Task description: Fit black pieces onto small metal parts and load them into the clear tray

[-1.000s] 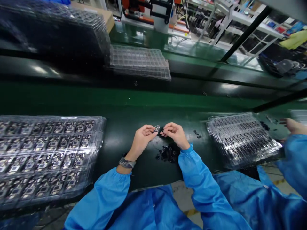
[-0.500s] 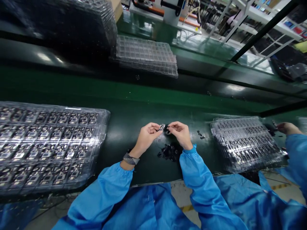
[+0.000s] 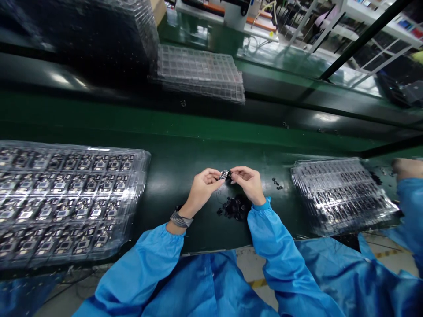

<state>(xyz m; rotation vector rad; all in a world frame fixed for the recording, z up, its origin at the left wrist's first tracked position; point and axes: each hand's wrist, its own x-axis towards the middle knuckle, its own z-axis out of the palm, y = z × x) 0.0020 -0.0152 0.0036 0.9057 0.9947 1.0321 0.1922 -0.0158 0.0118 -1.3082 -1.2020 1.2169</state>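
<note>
Dark green assembly-line bench point(image 3: 185, 149), clear plastic tray of circuit boards point(image 3: 69, 202) at left, a second loaded tray point(image 3: 343, 196) at right — small black parts point(image 3: 234, 208) heaped between

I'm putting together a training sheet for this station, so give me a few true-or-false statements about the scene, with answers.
1. The left hand and right hand pinch a small electronic part between them. True.
2. The braided wristband is on the right wrist. False: it is on the left wrist.
3. A loose pile of small black pieces lies on the dark green conveyor belt just below the hands. True.
4. The clear plastic tray left of the hands is empty. False: its pockets hold components.
5. A co-worker's hand shows at the far right. True.
</note>
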